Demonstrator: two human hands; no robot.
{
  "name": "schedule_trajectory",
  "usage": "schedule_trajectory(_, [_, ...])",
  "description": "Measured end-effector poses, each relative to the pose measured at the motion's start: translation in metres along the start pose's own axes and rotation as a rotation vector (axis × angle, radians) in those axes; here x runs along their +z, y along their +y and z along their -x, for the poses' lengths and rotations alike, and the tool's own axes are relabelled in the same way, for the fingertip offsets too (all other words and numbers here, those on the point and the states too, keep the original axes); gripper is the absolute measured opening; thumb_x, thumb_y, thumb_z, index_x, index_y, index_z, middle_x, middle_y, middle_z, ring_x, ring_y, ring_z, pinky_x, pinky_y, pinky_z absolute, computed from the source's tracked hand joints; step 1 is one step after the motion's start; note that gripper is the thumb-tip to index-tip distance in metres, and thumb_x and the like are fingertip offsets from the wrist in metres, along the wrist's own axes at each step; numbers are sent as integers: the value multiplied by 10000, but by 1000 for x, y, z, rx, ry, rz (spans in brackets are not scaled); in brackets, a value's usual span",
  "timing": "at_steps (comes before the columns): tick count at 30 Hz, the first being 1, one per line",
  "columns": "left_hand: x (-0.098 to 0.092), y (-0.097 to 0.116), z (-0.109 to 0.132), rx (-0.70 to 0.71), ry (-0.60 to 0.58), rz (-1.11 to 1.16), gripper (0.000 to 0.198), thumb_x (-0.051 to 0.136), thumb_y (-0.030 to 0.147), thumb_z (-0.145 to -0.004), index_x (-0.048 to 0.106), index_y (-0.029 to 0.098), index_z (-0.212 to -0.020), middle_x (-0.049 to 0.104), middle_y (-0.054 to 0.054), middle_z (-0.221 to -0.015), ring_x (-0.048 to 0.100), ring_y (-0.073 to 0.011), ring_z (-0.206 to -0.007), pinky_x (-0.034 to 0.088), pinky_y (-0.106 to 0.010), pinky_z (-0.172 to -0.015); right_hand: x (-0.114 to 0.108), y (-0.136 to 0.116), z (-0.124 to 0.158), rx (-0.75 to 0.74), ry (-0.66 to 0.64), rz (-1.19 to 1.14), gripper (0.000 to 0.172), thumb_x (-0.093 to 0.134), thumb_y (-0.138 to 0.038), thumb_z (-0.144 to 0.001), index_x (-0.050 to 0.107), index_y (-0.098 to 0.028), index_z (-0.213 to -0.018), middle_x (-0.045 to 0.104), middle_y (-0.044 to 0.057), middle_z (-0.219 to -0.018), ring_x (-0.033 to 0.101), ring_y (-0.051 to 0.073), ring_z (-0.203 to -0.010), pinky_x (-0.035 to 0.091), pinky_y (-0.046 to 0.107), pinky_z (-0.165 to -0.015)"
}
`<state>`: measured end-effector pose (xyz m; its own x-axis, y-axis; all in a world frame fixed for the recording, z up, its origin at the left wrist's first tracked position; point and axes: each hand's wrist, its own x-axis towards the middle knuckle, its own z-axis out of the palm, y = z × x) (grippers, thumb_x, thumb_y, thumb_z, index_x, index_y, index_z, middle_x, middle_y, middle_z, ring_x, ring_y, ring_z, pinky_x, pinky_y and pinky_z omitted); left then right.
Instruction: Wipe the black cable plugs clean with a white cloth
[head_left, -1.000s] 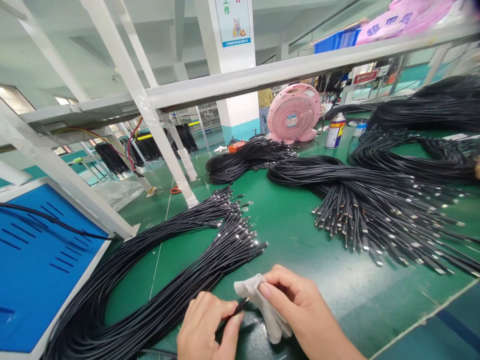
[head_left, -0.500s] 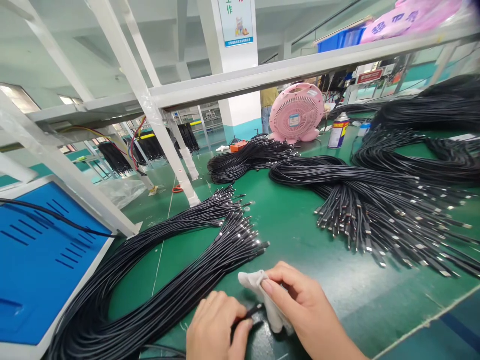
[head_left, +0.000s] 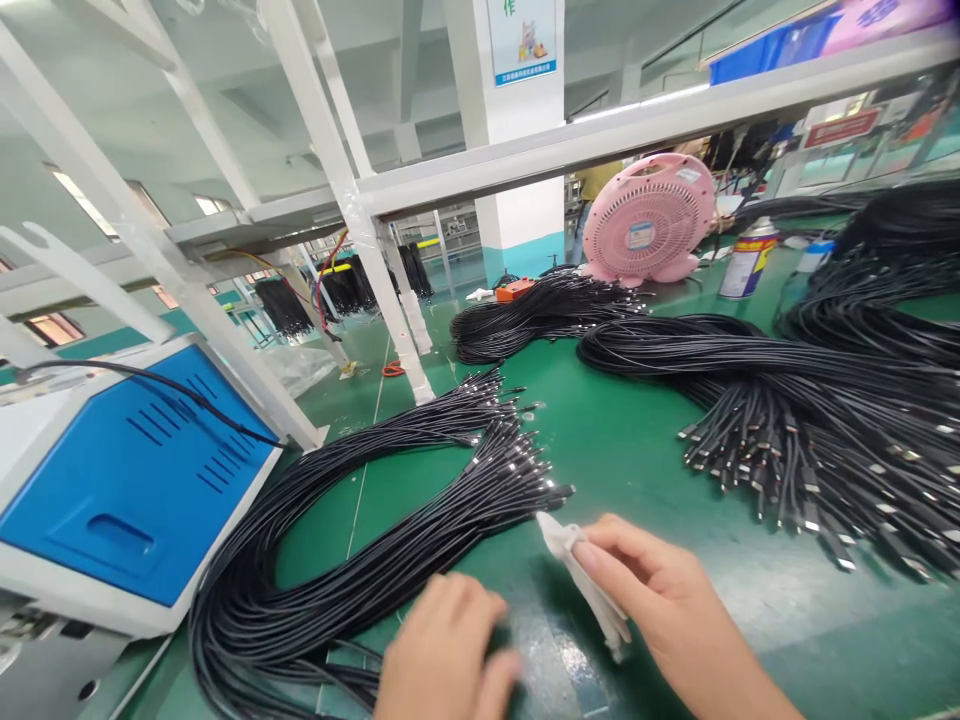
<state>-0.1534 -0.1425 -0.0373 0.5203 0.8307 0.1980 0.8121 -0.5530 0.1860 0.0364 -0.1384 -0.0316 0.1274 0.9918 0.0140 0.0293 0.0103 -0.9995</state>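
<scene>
**Right hand [head_left: 667, 610] pinching a pale grey cloth [head_left: 581, 580] above the green bench mat [head_left: 637, 440]**

The cloth is hanging from the right hand's closed fingers, just past the connector ends of the front cable bundle [head_left: 352, 570]. The left hand [head_left: 442, 650] is blurred and half-curled, so I cannot tell whether it is gripping anything; it is moving apart from the cloth, with no cable tip showing between them as in the earlier frames. At least three more black bundles are lying beyond, the largest [head_left: 787, 420] to the right. One pink desk fan [head_left: 649, 220], one spray can [head_left: 748, 262] and one blue panel [head_left: 127, 490] are standing around them, while a white shelf rail [head_left: 600, 130] is crossing the view above the bench.
</scene>
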Motion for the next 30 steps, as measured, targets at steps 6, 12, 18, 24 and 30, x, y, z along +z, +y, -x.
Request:
schedule_trajectory(6, [-41, -31, -51, -362, -135, -128, 653, 614, 344, -690, 425, 148, -1283, 435, -128, -1322, 357, -288, -1227, 299, -447, -988, 9, 2, -1, 5, -214, 157, 229, 531, -303, -763, 570, -159, -589, 489, -11, -608, 444, 128, -580, 335, 227, -544])
schedule_trajectory(12, [-24, -40, -88, -398, -223, -109, 645, 699, 357, -546, 537, 165, -1140, 625, -136, -1033, 559, -334, -971, 408, -429, -811, 29, 19, 10, -86, -423, 313, 139, 532, -122, -690, 627, -136, -589, 569, 10, -635, 521, 126, -612, 364, 199, -574])
schedule_trajectory(18, [-34, -36, -81, -389, -246, 20, 368, 658, 392, -606, 549, 301, -945, 654, 41, -902, 601, -202, -817, 409, -251, -623, 33, 38, 14, -271, -491, 434, 138, 561, -82, -686, 683, -147, -675, 601, 20, -659, 564, 129, -636, 372, 189, -578])
schedule_trajectory(24, [-28, -43, -95, -450, -200, -29, 356, 487, 517, -748, 519, 231, -959, 624, -46, -958, 574, -248, -878, 405, -319, -670, 33, 33, 17, -349, -522, 560, 138, 573, -70, -689, 677, -161, -686, 636, 26, -681, 569, 133, -650, 373, 196, -588])
schedule_trajectory(30, [-10, -46, -101, -410, -229, -59, 498, 453, 572, -781, 539, 171, -1064, 572, -91, -1062, 529, -247, -993, 403, -413, -812, 34, 37, 17, -352, -524, 542, 137, 565, -71, -690, 662, -166, -679, 625, 18, -678, 563, 128, -651, 374, 193, -591])
